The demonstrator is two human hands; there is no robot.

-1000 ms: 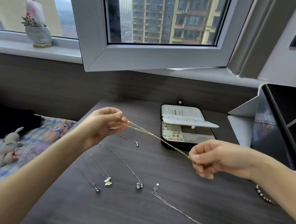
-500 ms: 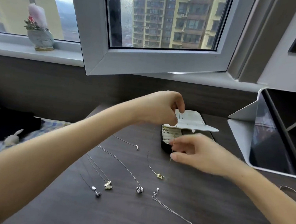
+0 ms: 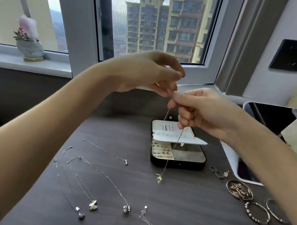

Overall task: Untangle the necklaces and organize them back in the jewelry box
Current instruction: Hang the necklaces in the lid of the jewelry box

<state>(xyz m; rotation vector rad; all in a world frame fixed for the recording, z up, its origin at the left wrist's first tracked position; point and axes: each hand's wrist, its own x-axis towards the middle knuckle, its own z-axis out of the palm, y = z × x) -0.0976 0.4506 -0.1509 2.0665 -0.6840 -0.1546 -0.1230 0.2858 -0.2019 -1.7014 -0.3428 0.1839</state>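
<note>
Pinches the top of a thin gold necklace [image 3: 172, 151] with the left hand [image 3: 147, 73], grip closed on the chain, fingertips meeting those of the right hand [image 3: 202, 112] high over the far part of the table [image 3: 181, 202]. Grips the same chain with the right hand as well, fingers curled round it. Lets the chain hang straight down in front of the open jewelry box [image 3: 177, 164], lid flap raised and compartments showing, with the small gold pendant [image 3: 159, 179] low beside the box's near edge; touching the table or not, cannot tell. On the near left, silver necklaces laid out apart from one another: a butterfly necklace [image 3: 93, 206], a bead necklace [image 3: 126, 209], a plain chain [image 3: 106, 150] farther back and another chain [image 3: 147, 223] at the near edge. To the right of the box, rings [image 3: 219, 172], a small dish [image 3: 240, 190] of jewelry and two bracelets [image 3: 257, 214]. Farther right, a propped tablet [image 3: 270, 117]. On the far-left windowsill, a potted plant [image 3: 30, 49].
</note>
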